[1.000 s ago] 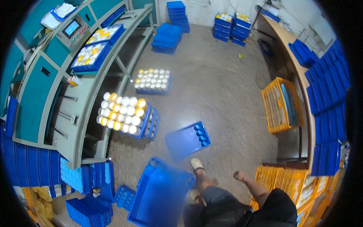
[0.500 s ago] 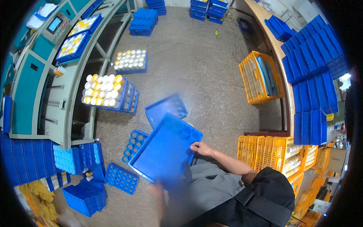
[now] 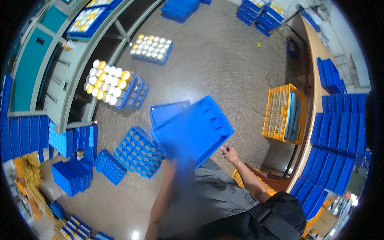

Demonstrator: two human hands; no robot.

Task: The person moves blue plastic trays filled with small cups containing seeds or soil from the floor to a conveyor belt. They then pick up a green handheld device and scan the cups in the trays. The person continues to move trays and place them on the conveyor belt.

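A blue plastic tray (image 3: pixel 188 134) with a raised rim and rounded recesses along one side is held tilted in front of me. My left hand (image 3: pixel 169 165), blurred, is closed on its lower left edge. Just off the tray's lower right edge is my right hand (image 3: pixel 229 153), its fingers partly bent and apart, with nothing visible in them. Behind the held tray, a second blue tray (image 3: pixel 166 113) lies on the floor, partly covered from view. Left of my hands, a blue holder with rows of round holes (image 3: pixel 138 152) lies beside a smaller-looking one (image 3: pixel 111 167).
Blue crates of white and yellow containers (image 3: pixel 110 86) stand stacked at left by a green machine frame (image 3: pixel 66 86). Another filled crate (image 3: pixel 152 50) is farther off. At right are a yellow crate (image 3: pixel 276 114) and stacked blue trays (image 3: pixel 334 140) along a wooden bench.
The view has shifted, and the held tray has tilted further with its recessed side farther right. My right hand has come off the tray's edge; my left hand stays at its lower left.
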